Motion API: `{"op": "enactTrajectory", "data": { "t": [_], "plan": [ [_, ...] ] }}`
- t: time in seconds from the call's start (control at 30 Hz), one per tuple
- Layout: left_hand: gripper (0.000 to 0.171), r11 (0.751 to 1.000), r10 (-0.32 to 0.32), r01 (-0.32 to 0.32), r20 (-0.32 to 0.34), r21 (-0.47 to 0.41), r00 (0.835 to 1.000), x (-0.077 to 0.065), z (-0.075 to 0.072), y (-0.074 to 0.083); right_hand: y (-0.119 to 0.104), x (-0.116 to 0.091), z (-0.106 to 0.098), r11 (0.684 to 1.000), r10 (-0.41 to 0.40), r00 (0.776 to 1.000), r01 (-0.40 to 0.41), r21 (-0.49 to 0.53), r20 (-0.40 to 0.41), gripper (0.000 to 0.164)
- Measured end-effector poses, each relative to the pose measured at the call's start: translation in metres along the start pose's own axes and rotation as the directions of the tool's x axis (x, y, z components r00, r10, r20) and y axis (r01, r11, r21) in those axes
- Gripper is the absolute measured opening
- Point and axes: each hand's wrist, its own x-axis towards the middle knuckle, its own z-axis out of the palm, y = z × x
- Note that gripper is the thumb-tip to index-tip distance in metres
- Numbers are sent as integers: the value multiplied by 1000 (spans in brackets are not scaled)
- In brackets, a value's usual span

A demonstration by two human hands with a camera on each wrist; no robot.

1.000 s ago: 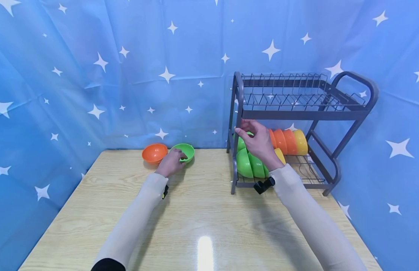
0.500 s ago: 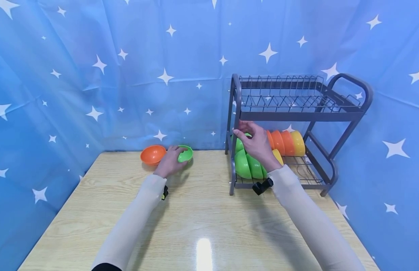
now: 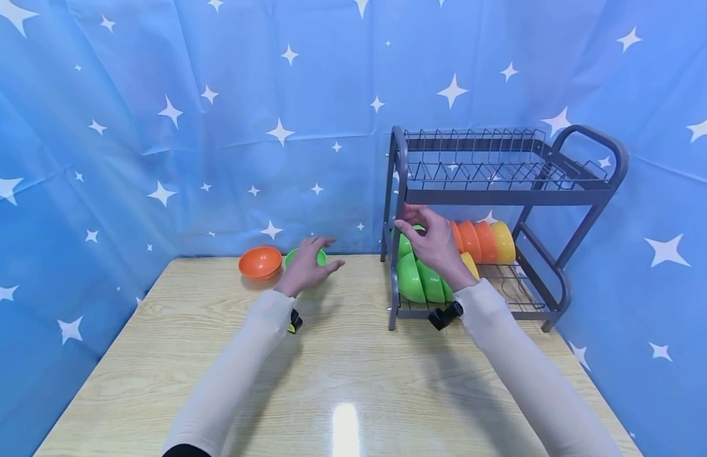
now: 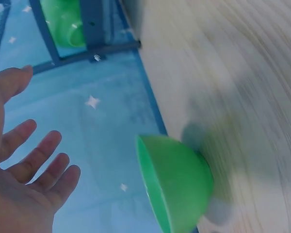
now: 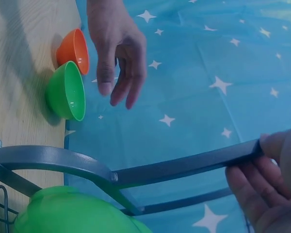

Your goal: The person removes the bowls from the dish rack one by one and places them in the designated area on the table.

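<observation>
"Green bowl (image 4: 182,184): touched now?"

"Not by the left hand (image 3: 306,270): lifted clear, spread-fingered and empty, after reaching over it half a second ago. Apparently released, upright at the far edge of the table (image 3: 342,349), right of the orange bowl (image 3: 261,263)."

"And farther right?"

"With the right hand (image 3: 438,246), pinching the rack post (image 5: 189,166)."

"Any gap by the left hand?"

"Plain from left wrist; hidden from head."

Two hands (image 3: 304,269) (image 3: 438,244), one rack (image 3: 508,197), two tabletop bowls (image 3: 260,263) (image 5: 63,92), eight-plus racked bowls (image 3: 487,242)

The rack (image 3: 506,197) looks metal, the bowls (image 3: 411,279) smooth plastic, the tabletop (image 3: 365,362) glossy wood.
</observation>
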Motion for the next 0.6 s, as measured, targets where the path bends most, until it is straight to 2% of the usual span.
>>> {"op": "enactTrajectory", "data": {
  "t": [0.33, 0.5, 0.6],
  "plan": [
    [64, 986, 15, -17, -15, -167, 1000, 3, -2, 35, -2, -8, -8, 994, -92, 995, 94, -58, 38, 51],
    [60, 969, 79, -91, -58, -230, 995, 7, -3, 53, 1, -15, -15, 979, -169, 983, 175, -102, 69, 53],
    [57, 955, 131, -151, -95, -255, 987, 9, -2, 65, 4, -19, -20, 970, -180, 980, 191, -149, 83, 54]
  ]
}}
